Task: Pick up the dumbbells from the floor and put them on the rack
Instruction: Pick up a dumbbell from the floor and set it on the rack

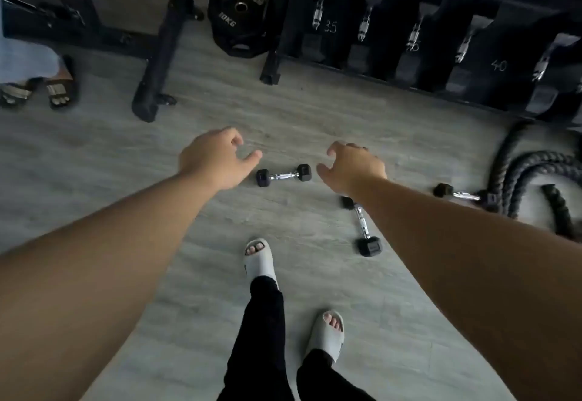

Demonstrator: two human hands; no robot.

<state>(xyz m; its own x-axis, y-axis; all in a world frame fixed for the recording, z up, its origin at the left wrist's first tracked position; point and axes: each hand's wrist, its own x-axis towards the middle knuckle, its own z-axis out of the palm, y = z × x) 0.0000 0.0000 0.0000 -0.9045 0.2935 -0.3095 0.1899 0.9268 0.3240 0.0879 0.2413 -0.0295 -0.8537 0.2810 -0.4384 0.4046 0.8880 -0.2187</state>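
Three small black hex dumbbells with chrome handles lie on the grey floor. One dumbbell (283, 175) lies between my hands. A second dumbbell (362, 227) lies partly under my right forearm. A third dumbbell (459, 195) rests beside the ropes at the right. My left hand (217, 158) hovers left of the first dumbbell, fingers apart and holding nothing. My right hand (352, 165) hovers just right of it, fingers spread and holding nothing. The dark dumbbell rack (441, 85) runs along the top right and carries large dumbbells marked 35 and 40.
A 10 kg weight plate (239, 16) leans by a rack leg at top centre. A black bench foot (157, 63) lies at top left. Another person's sandalled feet (37, 88) stand at the left edge. Coiled battle ropes (535, 177) lie at right. My own feet (261, 262) are below.
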